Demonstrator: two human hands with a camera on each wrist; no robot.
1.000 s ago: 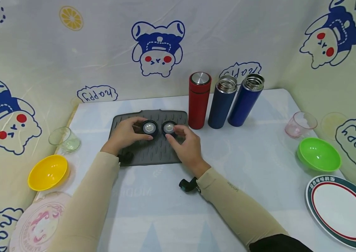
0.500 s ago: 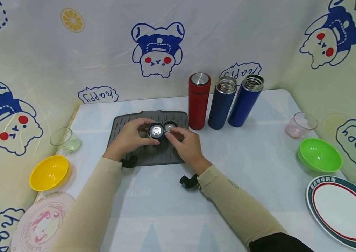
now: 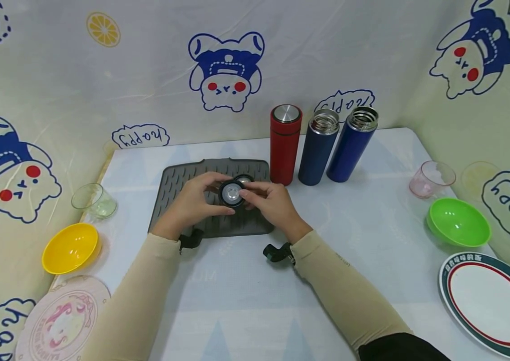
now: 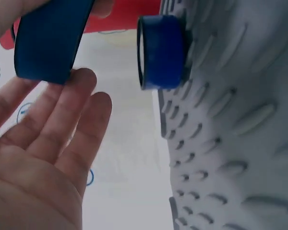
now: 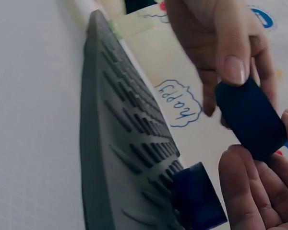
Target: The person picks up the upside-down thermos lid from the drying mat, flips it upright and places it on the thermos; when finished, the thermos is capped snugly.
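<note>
Above a grey ridged mat (image 3: 219, 226), set toward the far edge of the table (image 3: 241, 296), a dark blue cap (image 3: 231, 194) is held clear of the surface, its round silvery face toward the head camera; the left hand (image 3: 194, 203) pinches it between thumb and fingers; the right hand (image 3: 277, 206) pinches its right edge; a brighter blue cap (image 4: 164, 53) sits on the mat just behind; by the mat's far right corner stand a red bottle (image 3: 283, 150), an open navy bottle (image 3: 317, 154) and an open blue bottle (image 3: 351, 150).
</note>
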